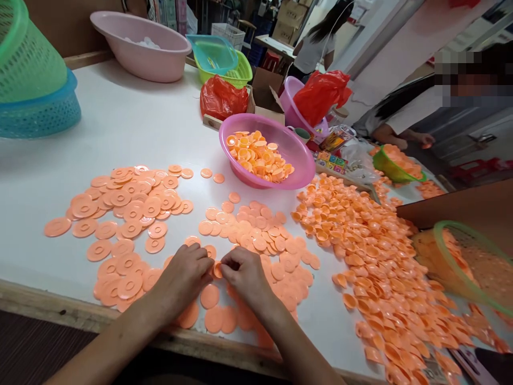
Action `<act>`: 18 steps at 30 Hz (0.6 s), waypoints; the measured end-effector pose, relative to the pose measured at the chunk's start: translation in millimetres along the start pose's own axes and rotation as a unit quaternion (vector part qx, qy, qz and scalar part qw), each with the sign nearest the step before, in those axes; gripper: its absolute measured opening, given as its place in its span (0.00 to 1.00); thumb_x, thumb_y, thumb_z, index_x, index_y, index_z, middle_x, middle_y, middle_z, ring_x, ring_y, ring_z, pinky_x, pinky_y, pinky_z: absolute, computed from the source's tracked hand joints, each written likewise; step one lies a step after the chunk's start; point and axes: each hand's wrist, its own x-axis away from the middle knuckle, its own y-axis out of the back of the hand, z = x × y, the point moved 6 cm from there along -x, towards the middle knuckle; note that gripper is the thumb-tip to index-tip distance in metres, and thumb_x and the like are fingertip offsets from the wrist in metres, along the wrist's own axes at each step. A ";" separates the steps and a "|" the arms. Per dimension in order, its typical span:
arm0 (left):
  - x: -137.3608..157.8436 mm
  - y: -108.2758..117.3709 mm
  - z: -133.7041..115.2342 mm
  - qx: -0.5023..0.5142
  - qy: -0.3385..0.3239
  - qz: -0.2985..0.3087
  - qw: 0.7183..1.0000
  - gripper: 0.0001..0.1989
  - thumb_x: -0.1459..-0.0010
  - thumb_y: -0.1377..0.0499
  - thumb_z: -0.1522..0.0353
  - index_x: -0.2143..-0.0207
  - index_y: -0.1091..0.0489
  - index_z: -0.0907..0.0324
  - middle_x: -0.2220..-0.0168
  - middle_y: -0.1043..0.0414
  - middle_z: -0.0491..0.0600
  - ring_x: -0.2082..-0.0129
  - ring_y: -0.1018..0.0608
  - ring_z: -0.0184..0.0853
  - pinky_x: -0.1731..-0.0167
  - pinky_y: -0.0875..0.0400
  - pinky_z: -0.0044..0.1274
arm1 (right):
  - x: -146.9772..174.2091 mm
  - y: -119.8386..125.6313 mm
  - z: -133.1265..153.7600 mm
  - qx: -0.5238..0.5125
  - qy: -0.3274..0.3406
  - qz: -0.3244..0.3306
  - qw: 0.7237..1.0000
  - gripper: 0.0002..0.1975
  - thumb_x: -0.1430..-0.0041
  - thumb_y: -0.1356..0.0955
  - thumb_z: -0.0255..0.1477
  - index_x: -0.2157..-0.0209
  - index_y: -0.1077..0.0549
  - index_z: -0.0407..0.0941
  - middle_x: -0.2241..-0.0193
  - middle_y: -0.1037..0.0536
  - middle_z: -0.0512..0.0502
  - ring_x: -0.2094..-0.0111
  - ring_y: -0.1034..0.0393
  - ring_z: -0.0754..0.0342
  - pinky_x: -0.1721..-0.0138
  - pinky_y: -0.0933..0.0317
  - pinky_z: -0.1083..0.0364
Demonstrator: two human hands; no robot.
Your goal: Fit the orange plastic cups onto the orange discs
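My left hand (187, 271) and my right hand (247, 275) meet low over the white table, fingers bent inward. Between their fingertips is a small orange plastic piece (217, 269), partly covered by the fingers, so its full shape is hidden. Larger flat orange discs with a ring in the middle (130, 192) lie in a loose pile to the left. Smaller orange discs (260, 227) spread out beyond and beside my right hand. Farther right is a big heap of orange cup-like pieces (360, 256). A pink basin (298, 152) beyond my hands holds orange pieces.
Green and blue baskets (38, 101) stand at the left. At the back are a pale pink tub (140, 45), red plastic bags (223, 99) and a cardboard box (266, 99). A tipped green-rimmed basket (460, 262) is at the right. A co-worker (409, 115) handles orange pieces beyond.
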 end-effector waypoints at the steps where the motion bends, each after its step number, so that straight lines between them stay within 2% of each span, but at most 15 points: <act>1: -0.4 1.0 0.2 0.005 0.004 -0.002 1.000 0.09 0.43 0.41 0.75 0.76 0.29 0.58 0.73 0.29 0.47 0.68 0.30 0.37 0.68 0.42 0.29 | -0.2 -1.5 2.4 0.016 0.006 -0.001 1.000 0.10 0.56 0.34 0.15 0.81 0.29 0.44 0.78 0.27 0.52 0.74 0.34 0.57 0.72 0.43 0.58; 4: -2.4 7.0 2.1 0.049 0.035 0.019 0.998 0.09 0.44 0.42 0.75 0.77 0.29 0.58 0.73 0.28 0.47 0.67 0.29 0.37 0.67 0.41 0.29 | -0.3 -4.6 8.3 0.045 0.016 0.001 0.999 0.11 0.55 0.34 0.14 0.82 0.32 0.44 0.79 0.30 0.53 0.74 0.37 0.58 0.72 0.46 0.58; 6: -4.5 10.0 5.2 0.123 0.084 0.047 0.988 0.08 0.45 0.43 0.75 0.75 0.27 0.58 0.73 0.27 0.46 0.68 0.28 0.36 0.68 0.40 0.27 | 0.1 -5.6 10.4 0.053 0.020 0.006 0.998 0.11 0.55 0.34 0.14 0.82 0.33 0.44 0.79 0.31 0.53 0.74 0.37 0.58 0.72 0.47 0.58; 9: -7.7 7.0 10.5 0.241 0.191 0.075 0.948 0.07 0.47 0.44 0.73 0.73 0.27 0.58 0.76 0.28 0.44 0.73 0.27 0.33 0.72 0.39 0.24 | 1.2 -5.7 10.8 0.065 0.026 0.008 0.998 0.11 0.53 0.34 0.14 0.81 0.34 0.44 0.78 0.32 0.53 0.74 0.38 0.58 0.72 0.48 0.58; 11: -8.9 0.6 12.1 0.277 0.246 0.081 0.925 0.06 0.50 0.45 0.74 0.75 0.29 0.58 0.78 0.29 0.43 0.75 0.28 0.31 0.74 0.40 0.22 | 2.0 -6.7 9.4 0.069 0.024 0.012 0.997 0.11 0.52 0.33 0.15 0.80 0.35 0.44 0.78 0.32 0.54 0.74 0.39 0.58 0.72 0.48 0.58; 14: -8.1 -7.5 12.0 0.290 0.272 0.061 0.915 0.06 0.52 0.46 0.73 0.80 0.36 0.58 0.81 0.32 0.43 0.78 0.30 0.30 0.76 0.43 0.22 | 4.2 -10.9 8.4 0.089 0.030 0.013 0.996 0.12 0.50 0.33 0.16 0.80 0.36 0.44 0.77 0.33 0.53 0.74 0.39 0.58 0.72 0.49 0.58; 18: -1.1 -9.7 11.8 0.343 0.271 0.024 0.899 0.12 0.49 0.47 0.65 0.82 0.42 0.57 0.83 0.38 0.42 0.80 0.34 0.30 0.78 0.44 0.21 | 11.0 -18.1 13.9 0.158 0.064 -0.015 0.985 0.11 0.44 0.35 0.18 0.77 0.35 0.45 0.74 0.32 0.51 0.74 0.39 0.56 0.72 0.48 0.57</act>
